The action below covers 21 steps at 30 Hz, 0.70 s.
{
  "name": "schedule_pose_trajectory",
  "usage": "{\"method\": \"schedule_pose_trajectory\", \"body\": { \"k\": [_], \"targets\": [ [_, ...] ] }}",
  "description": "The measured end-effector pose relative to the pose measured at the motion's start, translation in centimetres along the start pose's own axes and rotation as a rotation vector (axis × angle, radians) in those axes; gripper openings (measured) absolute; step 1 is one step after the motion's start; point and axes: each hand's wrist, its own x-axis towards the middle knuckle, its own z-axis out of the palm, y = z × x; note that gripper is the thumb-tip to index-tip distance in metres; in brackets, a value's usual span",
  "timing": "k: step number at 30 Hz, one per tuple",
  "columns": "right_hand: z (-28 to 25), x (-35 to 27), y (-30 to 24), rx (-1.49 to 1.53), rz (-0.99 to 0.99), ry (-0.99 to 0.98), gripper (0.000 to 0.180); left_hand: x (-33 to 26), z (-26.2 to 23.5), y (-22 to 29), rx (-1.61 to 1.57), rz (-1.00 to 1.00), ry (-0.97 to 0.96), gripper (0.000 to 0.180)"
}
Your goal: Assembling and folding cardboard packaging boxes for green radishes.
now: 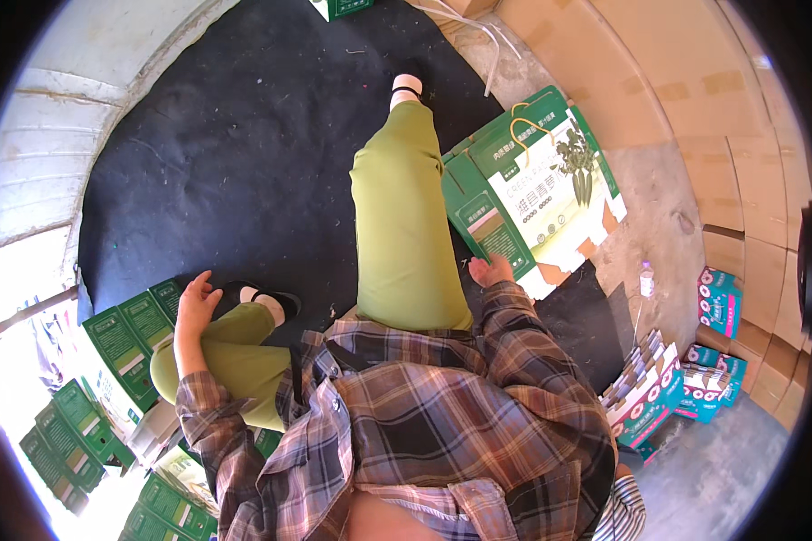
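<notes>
My left hand (196, 311) is open above my bent left knee, its fingers loosely apart with nothing in them. Beside it stand green folded cartons (126, 347) at the left. My right hand (491, 270) is at the near edge of a flattened green and white carton (537, 194) on the floor to my right. Its fingers look apart and seem to touch the edge; I see no grip on it. A yellow cord handle (525, 135) sticks up from this carton, whose white panel bears a picture of green radishes.
Black sheeting (235, 162) covers the floor ahead, my right leg stretched across it. Brown cardboard boxes (749, 180) are stacked along the right. Teal cartons (645, 397) and a small bottle (647, 279) stand at right. More green cartons (77, 433) lie at lower left.
</notes>
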Motion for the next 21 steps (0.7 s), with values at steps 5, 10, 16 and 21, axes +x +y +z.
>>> {"method": "schedule_pose_trajectory", "body": {
  "k": [5,10,16,21],
  "targets": [
    [-9.3,9.2,-6.0,-0.952,-1.004,-0.177,0.024,3.7,4.4,1.6,-0.096,0.134,-0.065,0.053],
    [1.5,1.0,2.2,0.434,-0.096,-0.084,0.039,0.1,0.2,-0.1,0.053,-0.022,-0.025,0.052],
    [1.2,-5.6,-3.5,0.744,-0.288,-0.172,0.039,1.0,1.0,1.9,-0.013,0.023,-0.008,0.051],
    [3.8,-12.2,-9.7,0.583,-0.498,-0.219,0.031,1.5,0.9,2.2,-0.034,0.111,-0.004,0.051]
  ]
}}
